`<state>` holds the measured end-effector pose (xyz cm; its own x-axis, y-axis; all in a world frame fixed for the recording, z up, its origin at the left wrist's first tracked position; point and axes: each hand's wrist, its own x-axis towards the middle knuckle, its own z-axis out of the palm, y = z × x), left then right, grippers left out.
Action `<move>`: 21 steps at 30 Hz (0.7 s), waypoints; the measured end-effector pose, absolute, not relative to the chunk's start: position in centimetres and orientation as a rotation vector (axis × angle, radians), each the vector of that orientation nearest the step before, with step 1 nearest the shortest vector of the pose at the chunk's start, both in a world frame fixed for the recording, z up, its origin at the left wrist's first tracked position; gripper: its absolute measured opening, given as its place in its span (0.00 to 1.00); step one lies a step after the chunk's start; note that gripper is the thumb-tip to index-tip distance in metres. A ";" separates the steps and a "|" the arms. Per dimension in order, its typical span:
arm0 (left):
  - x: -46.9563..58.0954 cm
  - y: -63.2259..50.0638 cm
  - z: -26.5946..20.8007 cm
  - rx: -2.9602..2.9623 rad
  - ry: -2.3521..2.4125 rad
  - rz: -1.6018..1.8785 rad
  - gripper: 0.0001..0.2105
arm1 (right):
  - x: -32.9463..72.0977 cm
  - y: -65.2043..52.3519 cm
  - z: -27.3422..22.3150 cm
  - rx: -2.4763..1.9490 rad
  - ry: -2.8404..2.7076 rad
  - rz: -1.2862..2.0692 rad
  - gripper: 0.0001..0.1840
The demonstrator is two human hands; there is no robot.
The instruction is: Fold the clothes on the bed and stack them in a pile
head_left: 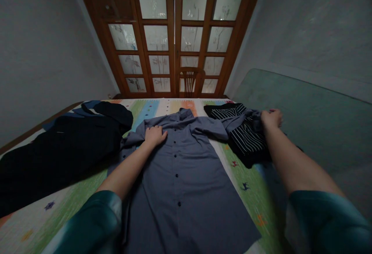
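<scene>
A grey-blue button-up shirt lies flat, front side up, on a bed with a striped, colourful sheet. My left hand rests palm down on the shirt's left shoulder, fingers spread. My right hand is stretched out to the right and grips the end of the shirt's right sleeve, which lies over a black garment with white stripes.
A dark navy garment is spread over the left part of the bed. A green headboard or mattress runs along the right. Beyond the bed stand a wooden chair and wooden doors with frosted glass panes.
</scene>
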<state>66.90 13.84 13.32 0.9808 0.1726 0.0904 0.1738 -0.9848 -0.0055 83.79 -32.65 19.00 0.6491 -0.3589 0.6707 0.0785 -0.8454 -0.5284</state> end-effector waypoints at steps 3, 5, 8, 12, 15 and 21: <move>68.9 14.6 14.5 -3.048 -0.284 -0.381 0.22 | 84.0 -29.5 19.2 -2.374 0.201 -1.144 0.19; 70.5 15.4 14.8 -3.041 -0.335 -0.420 0.20 | 83.9 -25.7 19.4 -2.481 -0.115 -1.058 0.18; 73.0 16.8 14.6 -3.081 -0.362 -0.324 0.19 | 83.6 -19.3 18.6 -2.651 -0.484 -0.655 0.17; 75.5 18.1 13.6 -3.177 -0.370 -0.052 0.21 | 83.5 -12.7 15.6 -2.845 -0.544 -0.035 0.22; 76.6 18.9 12.9 -3.194 -0.446 -0.009 0.24 | 84.0 -10.3 13.5 -2.914 -0.381 0.157 0.30; 77.3 20.1 13.4 -3.181 -0.508 0.001 0.21 | 85.6 -8.0 13.0 -2.849 -0.288 0.260 0.27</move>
<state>77.31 20.13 13.35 0.9504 0.3108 -0.0132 0.3109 -0.9472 0.0788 85.65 -7.96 12.96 0.9643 0.2188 -0.1495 0.1712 -0.9450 -0.2787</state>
